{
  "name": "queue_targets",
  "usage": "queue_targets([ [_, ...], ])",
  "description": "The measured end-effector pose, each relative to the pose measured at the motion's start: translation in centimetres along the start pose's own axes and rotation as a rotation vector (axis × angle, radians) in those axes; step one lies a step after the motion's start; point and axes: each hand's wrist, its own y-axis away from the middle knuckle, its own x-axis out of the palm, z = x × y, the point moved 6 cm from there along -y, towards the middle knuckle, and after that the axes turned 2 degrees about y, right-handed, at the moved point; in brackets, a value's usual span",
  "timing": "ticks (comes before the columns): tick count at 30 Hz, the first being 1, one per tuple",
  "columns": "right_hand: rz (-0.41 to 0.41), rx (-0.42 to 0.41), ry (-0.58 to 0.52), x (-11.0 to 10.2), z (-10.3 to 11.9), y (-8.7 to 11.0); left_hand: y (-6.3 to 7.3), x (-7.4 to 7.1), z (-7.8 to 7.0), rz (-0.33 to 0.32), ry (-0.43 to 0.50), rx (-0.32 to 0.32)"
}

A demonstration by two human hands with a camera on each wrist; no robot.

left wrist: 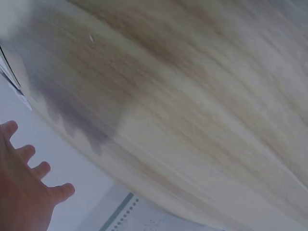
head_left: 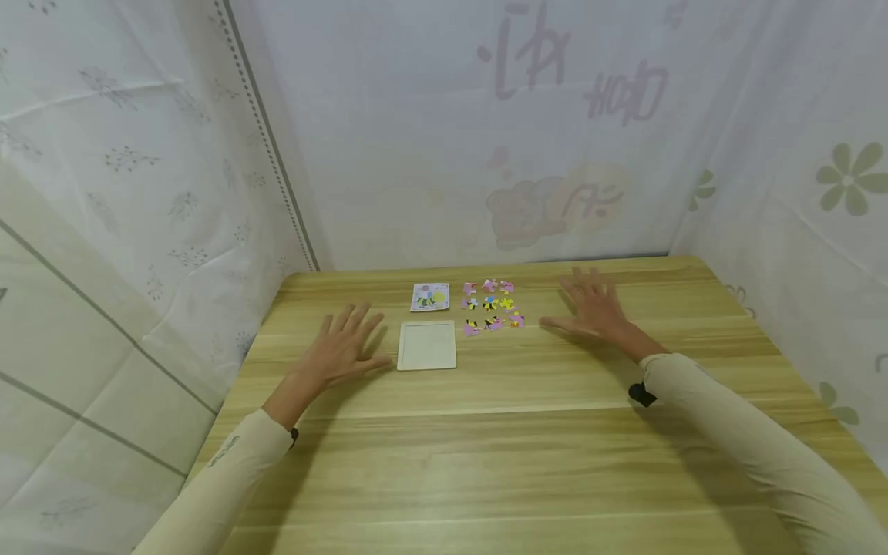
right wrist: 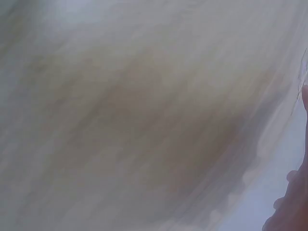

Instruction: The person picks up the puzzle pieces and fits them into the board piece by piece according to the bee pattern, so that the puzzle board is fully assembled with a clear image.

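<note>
Left hand [head_left: 336, 353]: fingers spread, grip released; tray [head_left: 427, 347] just beside its thumb. Right hand [head_left: 598, 311]: fingers spread, grip released; pieces [head_left: 490, 304] near its thumb.

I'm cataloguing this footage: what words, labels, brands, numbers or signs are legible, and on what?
None reads with certainty.
Back curtain: large faint characters and smaller lettering, unreadable.
Left sleeve: dark lettering, too small and blurred.
Picture card: tiny marks, too small to tell.
</note>
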Motion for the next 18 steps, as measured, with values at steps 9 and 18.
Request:
queue_targets([
  [9, 0.013, -0.019, 0.006, 0.3, 1.6, -1.4, -0.7, 0.5, -1.1, 0.028, 0.080, 0.084],
  [18, 0.036, -0.048, 0.011, 0.3, 4.0, -2.6, -1.5, 0.9, -2.1, 0.112, 0.246, 0.125],
])
